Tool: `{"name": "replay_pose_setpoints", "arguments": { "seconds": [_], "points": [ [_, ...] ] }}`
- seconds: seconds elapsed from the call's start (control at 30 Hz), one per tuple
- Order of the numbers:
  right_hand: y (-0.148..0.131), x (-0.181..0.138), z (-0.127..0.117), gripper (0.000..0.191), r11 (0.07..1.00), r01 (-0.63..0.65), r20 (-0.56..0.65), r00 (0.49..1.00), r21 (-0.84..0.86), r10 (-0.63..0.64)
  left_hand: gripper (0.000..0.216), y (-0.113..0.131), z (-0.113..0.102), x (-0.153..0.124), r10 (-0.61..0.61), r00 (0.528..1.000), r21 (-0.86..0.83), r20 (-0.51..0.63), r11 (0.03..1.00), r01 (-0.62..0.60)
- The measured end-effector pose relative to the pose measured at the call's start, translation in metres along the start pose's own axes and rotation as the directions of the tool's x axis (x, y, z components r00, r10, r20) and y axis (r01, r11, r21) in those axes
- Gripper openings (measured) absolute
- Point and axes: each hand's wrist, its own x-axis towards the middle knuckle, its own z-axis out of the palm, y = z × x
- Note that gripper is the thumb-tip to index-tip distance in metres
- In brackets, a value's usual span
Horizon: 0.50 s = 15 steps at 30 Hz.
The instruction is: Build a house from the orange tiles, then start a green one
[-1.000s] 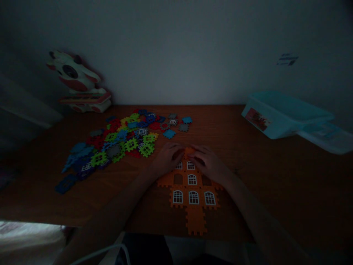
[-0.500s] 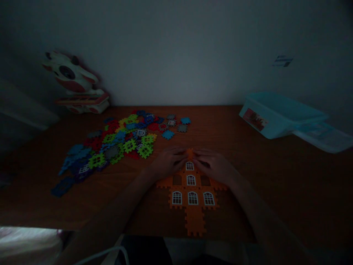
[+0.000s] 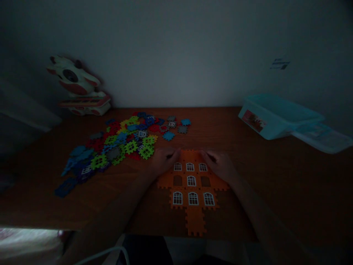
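Observation:
A flat sheet of interlocked orange building panels (image 3: 192, 188) lies in front of me near the table's front edge. Several of its squares carry white arched window frames, and one plain square juts toward me. My left hand (image 3: 164, 161) grips the sheet's far left corner, fingers curled under or behind and thumb on the near side. At the far right corner, my right hand (image 3: 220, 165) pinches the sheet in the same way. The fingertips of both hands are largely hidden.
A heap of coloured interlocking panels (image 3: 118, 141) spreads over the left of the wooden table (image 3: 264, 176). Behind it stands a cow-shaped toy keyboard (image 3: 79, 86). A light blue plastic box (image 3: 275, 117) sits at the back right, a translucent lid (image 3: 322, 138) beside it.
Both hands have moved apart from the middle of the sheet's far edge to its two corners. The top row's side windows and far edge now show between them.

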Motion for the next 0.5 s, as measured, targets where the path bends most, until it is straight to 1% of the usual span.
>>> {"name": "replay_pose_setpoints", "arguments": {
  "seconds": [0.07,0.13,0.2,0.27,0.37,0.43,0.5],
  "points": [
    [0.003,0.001,-0.003,0.030,0.999,-0.023,-0.072,0.997,-0.032,0.021,0.039,-0.005,-0.005,0.002,-0.044,0.995,0.021,-0.086,0.999,0.046],
    [0.004,0.002,-0.005,0.029,0.998,0.025,-0.088,0.996,-0.056,-0.030,0.033,-0.007,-0.008,0.003,-0.031,0.993,0.039,-0.110,0.999,0.035],
    [0.002,0.002,-0.006,0.029,0.992,0.105,-0.050,0.993,-0.067,-0.109,0.030,-0.005,-0.009,0.002,0.010,0.998,0.043,-0.055,0.999,-0.008],
    [-0.001,0.002,-0.004,0.029,0.980,0.186,0.017,0.983,-0.068,-0.185,0.028,0.001,-0.008,0.000,0.097,0.994,0.022,0.053,0.995,-0.098],
    [-0.007,0.001,0.000,0.029,0.966,0.244,0.099,0.967,-0.087,-0.236,0.028,0.010,-0.004,-0.003,0.248,0.949,0.000,0.197,0.968,-0.253],
    [-0.010,0.001,0.003,0.030,0.961,0.253,0.123,0.963,-0.115,-0.238,0.029,0.013,-0.001,-0.003,0.285,0.929,0.026,0.236,0.954,-0.300],
    [-0.011,0.001,0.004,0.030,0.952,0.267,0.143,0.959,-0.150,-0.246,0.029,0.015,0.001,-0.003,0.287,0.926,0.061,0.247,0.949,-0.311]
  ]
}}
